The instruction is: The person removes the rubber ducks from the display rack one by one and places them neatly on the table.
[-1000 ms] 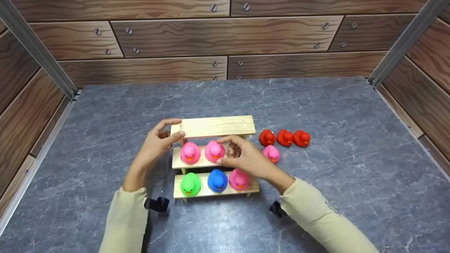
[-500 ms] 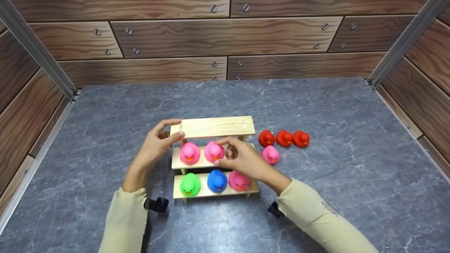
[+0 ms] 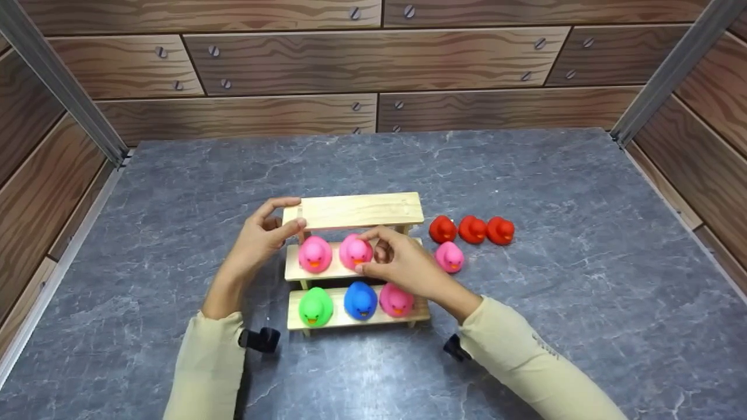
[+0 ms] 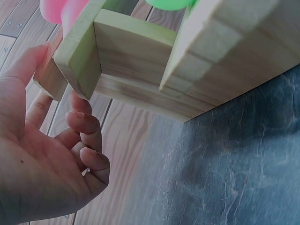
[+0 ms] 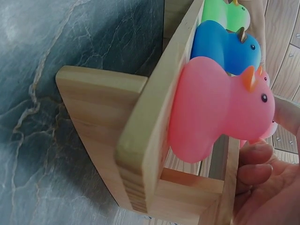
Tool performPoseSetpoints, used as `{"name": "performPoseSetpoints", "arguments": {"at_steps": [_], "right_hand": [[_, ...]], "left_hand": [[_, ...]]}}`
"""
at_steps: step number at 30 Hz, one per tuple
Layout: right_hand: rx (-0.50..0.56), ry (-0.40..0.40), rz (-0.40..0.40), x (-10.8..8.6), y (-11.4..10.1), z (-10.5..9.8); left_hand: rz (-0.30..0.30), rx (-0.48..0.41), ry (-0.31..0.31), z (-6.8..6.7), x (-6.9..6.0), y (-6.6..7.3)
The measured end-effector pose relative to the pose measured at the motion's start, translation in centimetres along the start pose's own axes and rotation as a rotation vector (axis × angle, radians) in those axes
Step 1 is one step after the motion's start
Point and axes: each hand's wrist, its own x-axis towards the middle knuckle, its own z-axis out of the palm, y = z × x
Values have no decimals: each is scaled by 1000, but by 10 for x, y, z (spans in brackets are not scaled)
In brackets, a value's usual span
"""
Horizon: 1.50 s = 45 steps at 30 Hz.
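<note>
While the left hand (image 3: 260, 234) grips the rack (image 3: 359, 210), the right hand (image 3: 409, 260) pinches a pink duck (image 3: 354, 251), apparently placed; release seems due.

Left hand (image 3: 258, 238) gripping with thumb and forefinger, right hand (image 3: 410, 262) pinching, sleeved forearms (image 3: 525, 350) angled inward

A pink duck (image 5: 206, 108) sits by the near end edge of a wooden shelf (image 5: 149, 124), its orange beak upward in the view; a blue duck (image 5: 211, 44) and a green duck (image 5: 218, 13) line up toward the far end. The right hand (image 5: 272, 176), fingers curled, lies just beside a second pink duck (image 5: 270, 130), mostly hidden behind the first. A leg (image 5: 101, 126) stands on the marbled tabletop (image 5: 37, 154).
</note>
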Motion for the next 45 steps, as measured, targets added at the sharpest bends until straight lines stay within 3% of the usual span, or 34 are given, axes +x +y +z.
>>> {"name": "performPoseSetpoints", "arguments": {"at_steps": [12,29,37,45], "right_hand": [[3,-13,-7,-1,1,-1],[116,-59,-63,-3,4,-11],[86,-56,-42,-12,9,-19],[36,-10,-40,-25,21,-40]], "left_hand": [[9,-9,5,0,0,0],[6,4,5,1,0,0],[6,12,9,1,0,-1],[8,11,6,1,0,0]]}}
